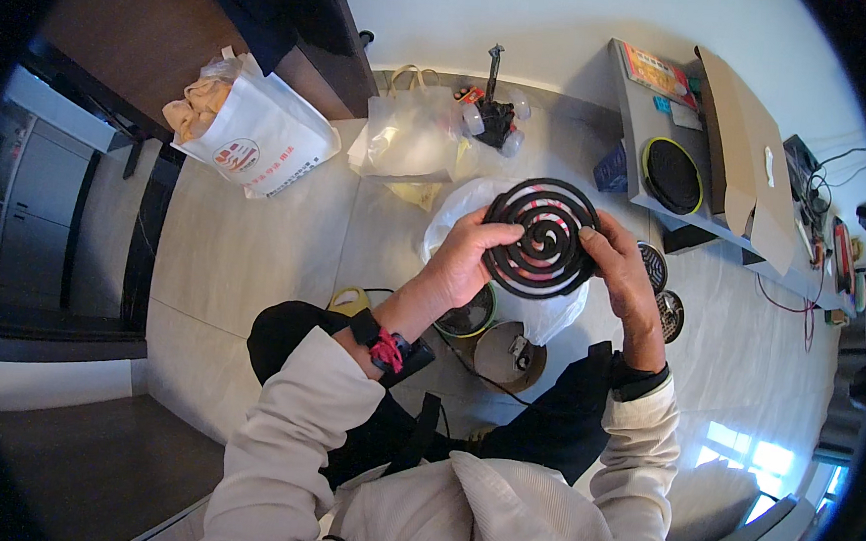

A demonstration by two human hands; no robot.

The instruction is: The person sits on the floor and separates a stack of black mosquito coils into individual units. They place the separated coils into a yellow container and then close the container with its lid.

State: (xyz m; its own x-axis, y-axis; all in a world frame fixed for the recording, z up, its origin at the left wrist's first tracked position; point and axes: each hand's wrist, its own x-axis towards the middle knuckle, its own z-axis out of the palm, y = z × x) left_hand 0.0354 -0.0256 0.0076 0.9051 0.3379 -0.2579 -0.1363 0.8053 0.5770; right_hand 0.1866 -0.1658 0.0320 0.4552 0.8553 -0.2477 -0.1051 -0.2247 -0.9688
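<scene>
We are holding a black mosquito coil (546, 241) in the air, a round, flat spiral whose thick, dark bands are winding inward to a small curl at the centre. We are gripping it by opposite edges, the left hand (466, 256) at its left side and the right hand (627, 272) at its right, with both thumbs pressing on the broad face that is pointing up toward us. Through the gaps between its bands, we are seeing patches of pink, red and white.
</scene>
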